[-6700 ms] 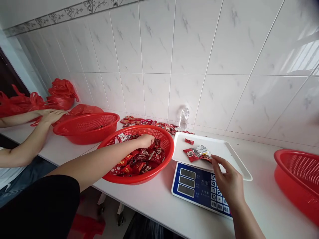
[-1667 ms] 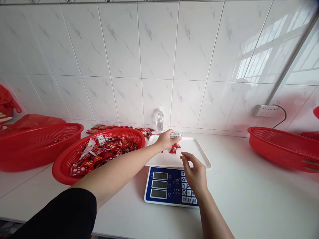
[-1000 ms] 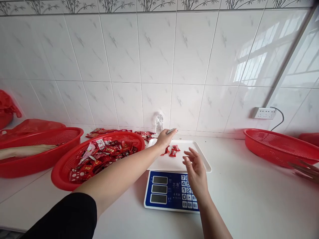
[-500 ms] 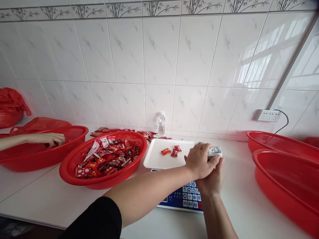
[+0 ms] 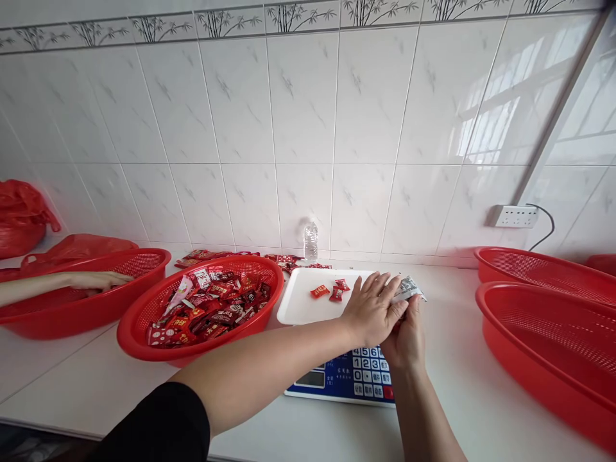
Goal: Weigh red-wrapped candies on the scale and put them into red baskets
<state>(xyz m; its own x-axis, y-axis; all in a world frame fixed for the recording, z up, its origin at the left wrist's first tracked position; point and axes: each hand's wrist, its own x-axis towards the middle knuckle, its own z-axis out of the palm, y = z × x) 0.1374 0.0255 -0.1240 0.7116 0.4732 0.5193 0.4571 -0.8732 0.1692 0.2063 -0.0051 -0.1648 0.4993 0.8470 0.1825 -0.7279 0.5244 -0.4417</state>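
Observation:
My right hand [image 5: 408, 337] is closed round a small silver packet [image 5: 405, 290] with dark print, whose end sticks out past the fingers. The rest of the packet is hidden between my hands. Against it, my left hand [image 5: 370, 311] lies flat, fingers stretched out and slightly apart. Both hands hover at the right side of a digital scale [image 5: 337, 382] with a blue keypad. On the scale's white pan [image 5: 298, 298] lie a few red-wrapped candies [image 5: 320, 291]. Left of the scale, a red basket [image 5: 132, 337] is filled with mixed, mostly red packets [image 5: 212, 305].
A co-worker's hand [image 5: 99, 281] reaches into another red basket [image 5: 58, 321] at far left. Two red baskets [image 5: 529, 350] stand on the right. A clear plastic bottle [image 5: 310, 240] and red wrapped packets [image 5: 283, 258] lie along the tiled wall, which carries a socket strip [image 5: 514, 217].
My left hand has flattened from curled fingers and shifted a little left. The silver packet has tilted and moved slightly left with my right hand. The co-worker's hand has moved slightly right.

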